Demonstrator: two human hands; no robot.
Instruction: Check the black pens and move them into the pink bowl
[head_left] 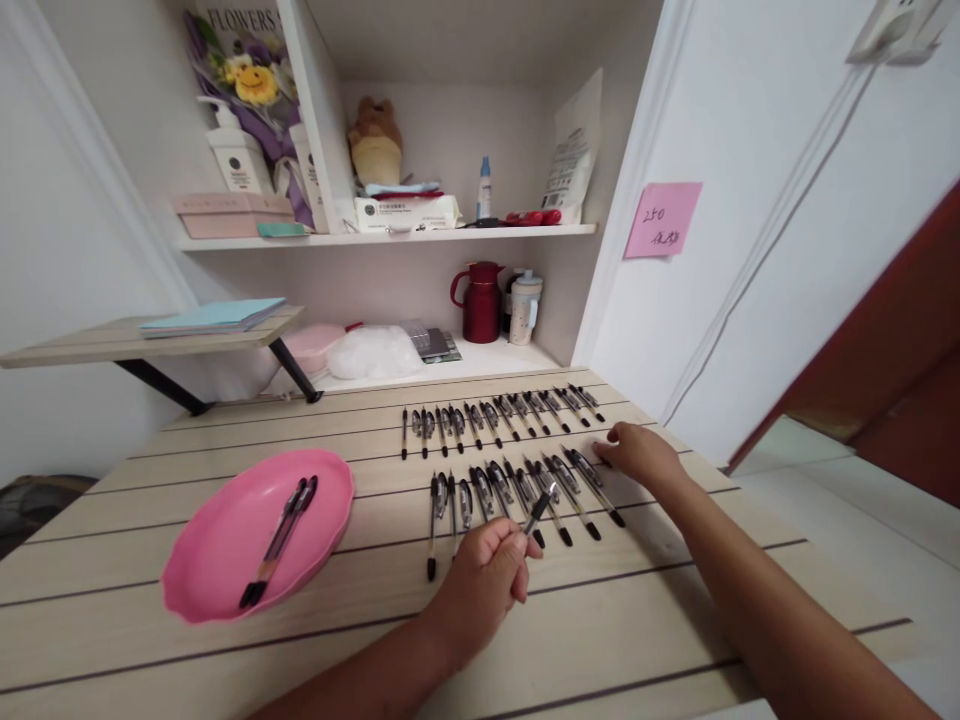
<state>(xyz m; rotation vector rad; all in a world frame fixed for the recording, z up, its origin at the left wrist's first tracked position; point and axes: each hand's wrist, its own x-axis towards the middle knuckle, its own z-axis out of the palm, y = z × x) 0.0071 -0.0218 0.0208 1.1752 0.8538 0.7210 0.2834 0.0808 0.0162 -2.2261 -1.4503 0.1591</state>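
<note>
My left hand (491, 575) is closed around a pen (538, 510), whose bare tip points up and away over the near row. Just past the right end of that row, my right hand (641, 455) reaches down to the table with thumb and fingertips drawn together. A small dark spot shows at those fingertips, too small to name. The near row of uncapped pens (592, 490) has loose clear caps (466, 500) lying among them. Behind it runs a second row of pens (472, 425), also with caps between. My left hand hides part of the near row.
A pink scalloped tray (195, 540) with two capped pens (281, 540) sits at left on the slatted wooden table (360, 640). A small raised shelf (97, 345) with papers stands behind it. At the back, a cabinet holds a red jug (481, 305) and a cup (525, 310).
</note>
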